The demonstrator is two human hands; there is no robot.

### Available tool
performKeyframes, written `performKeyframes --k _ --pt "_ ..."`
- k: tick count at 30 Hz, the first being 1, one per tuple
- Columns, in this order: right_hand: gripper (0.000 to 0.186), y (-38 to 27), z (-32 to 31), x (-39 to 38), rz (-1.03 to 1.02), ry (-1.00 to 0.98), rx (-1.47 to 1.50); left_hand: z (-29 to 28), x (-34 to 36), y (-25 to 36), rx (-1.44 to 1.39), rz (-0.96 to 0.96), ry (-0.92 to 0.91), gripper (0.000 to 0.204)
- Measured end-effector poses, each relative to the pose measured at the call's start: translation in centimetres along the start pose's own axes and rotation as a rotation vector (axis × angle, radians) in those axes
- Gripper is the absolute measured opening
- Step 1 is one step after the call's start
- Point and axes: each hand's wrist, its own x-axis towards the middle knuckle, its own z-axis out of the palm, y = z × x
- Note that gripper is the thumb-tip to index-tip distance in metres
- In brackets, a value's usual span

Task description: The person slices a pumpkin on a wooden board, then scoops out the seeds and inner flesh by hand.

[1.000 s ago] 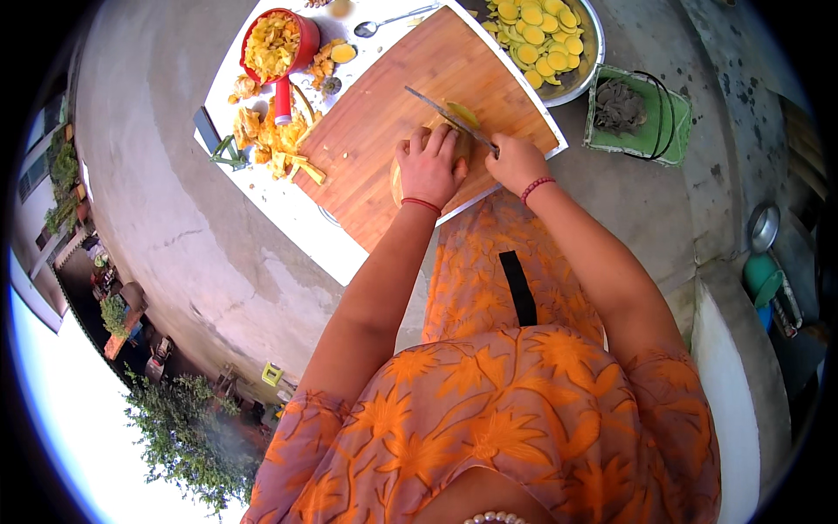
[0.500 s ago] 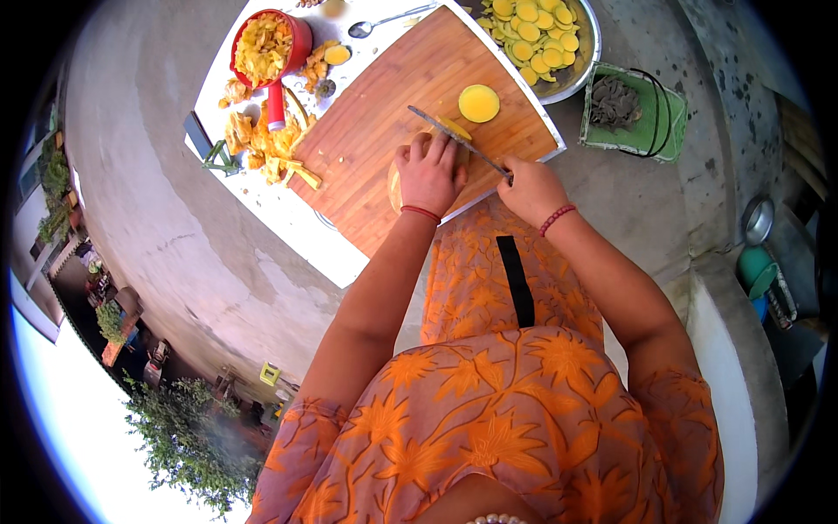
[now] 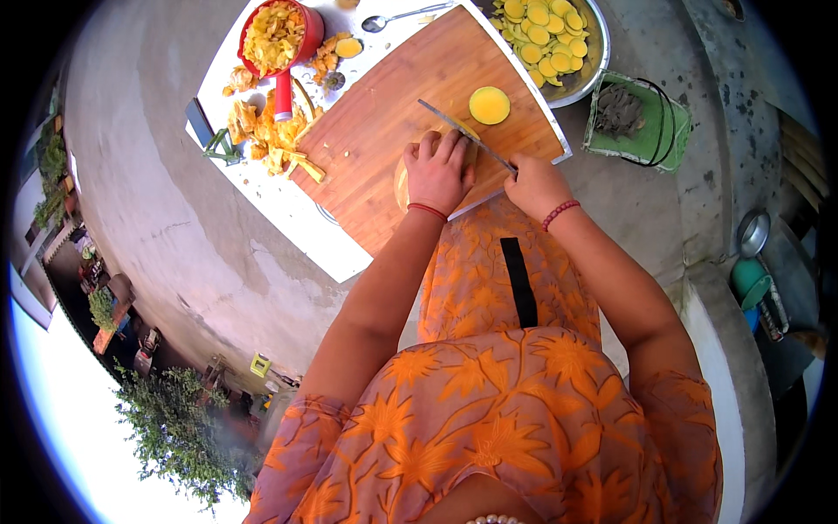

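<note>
My left hand point(image 3: 441, 179) is closed on a pale yellow round piece of produce point(image 3: 401, 186), pressing it on the wooden board point(image 3: 375, 122); its fingers hide much of it. My right hand point(image 3: 534, 183) grips the handle of a long knife point(image 3: 443, 114), whose blade lies across the produce, just past my left fingertips. A round yellow slice point(image 3: 489, 106) rests on the board above the knife. At the upper right a steel bowl point(image 3: 599, 61) holds several yellow slices point(image 3: 555, 39).
A red handled pot point(image 3: 310, 35) of chopped yellow pieces, peels point(image 3: 266, 131), a spoon point(image 3: 375, 24) and a green tool point(image 3: 220, 148) are on the white surface. A green container point(image 3: 663, 140) with grey cloth-like contents stands right; metal and plastic ware point(image 3: 752, 284) lies farther right.
A round slice now lies flat on the board, visible since half a second ago. My right hand and knife have moved slightly down and right from a second ago.
</note>
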Motion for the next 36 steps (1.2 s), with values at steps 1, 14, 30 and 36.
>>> performKeyframes --k 1,14,30,36 --pt "0.02 0.1 0.2 0.1 -0.017 0.041 -0.003 -0.2 0.4 0.0 -0.007 0.006 0.001 0.047" --pt "0.021 0.1 3.8 4.3 0.023 0.035 -0.086 0.1 0.2 0.0 -0.01 -0.001 -0.013 0.045" --pt "0.018 -0.6 -0.6 -1.1 -0.019 0.021 0.058 0.0 -0.3 0.0 -0.02 0.006 0.014 0.046" --pt "0.019 0.2 -1.1 -1.9 -0.043 0.034 0.068 -0.1 0.0 0.2 -0.013 0.019 0.001 0.045"
